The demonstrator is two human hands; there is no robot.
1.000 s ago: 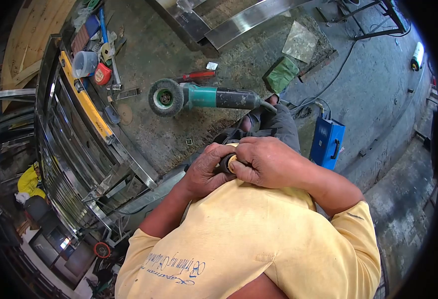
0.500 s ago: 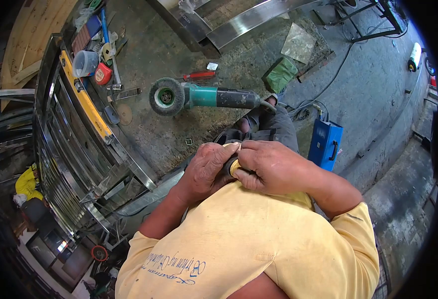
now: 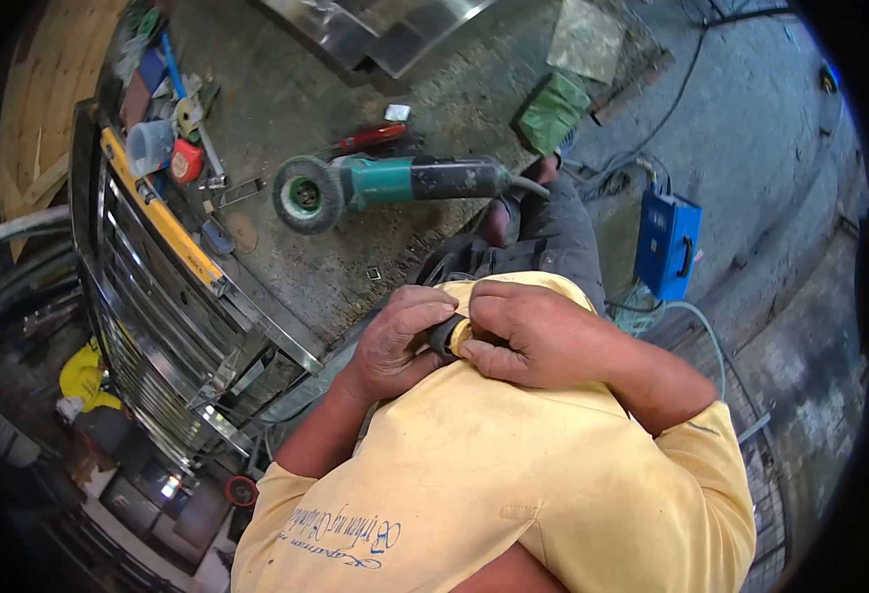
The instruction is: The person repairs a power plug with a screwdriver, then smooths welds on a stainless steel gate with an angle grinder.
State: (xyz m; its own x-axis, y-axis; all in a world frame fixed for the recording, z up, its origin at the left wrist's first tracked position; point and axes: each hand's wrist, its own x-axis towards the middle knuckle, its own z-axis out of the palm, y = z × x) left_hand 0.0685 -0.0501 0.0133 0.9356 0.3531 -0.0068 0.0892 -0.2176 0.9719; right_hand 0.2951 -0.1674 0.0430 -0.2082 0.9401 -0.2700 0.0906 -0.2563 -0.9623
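Close against the front of the yellow shirt (image 3: 454, 445), both hands meet at a small round piece, black with a yellow part (image 3: 457, 337). My left hand (image 3: 400, 341) has its fingers curled round the black side. My right hand (image 3: 533, 331) pinches the yellow side between thumb and fingers. What exactly the piece is cannot be made out. Beyond the hands, a teal and black angle grinder (image 3: 405, 181) with a round brush-like disc lies on the floor.
At left are a shiny metal frame (image 3: 148, 326), a yellow level (image 3: 158, 212), a red tape measure (image 3: 186, 160) and a plastic tub (image 3: 150, 147). A red screwdriver (image 3: 373, 136) and green cloth (image 3: 553, 112) lie ahead. A blue box (image 3: 667, 244) with cables stands right.
The view has shifted, so the grinder and tools appear further left and the blue box further right. My left hand has turned slightly, and more of the black and yellow piece shows.
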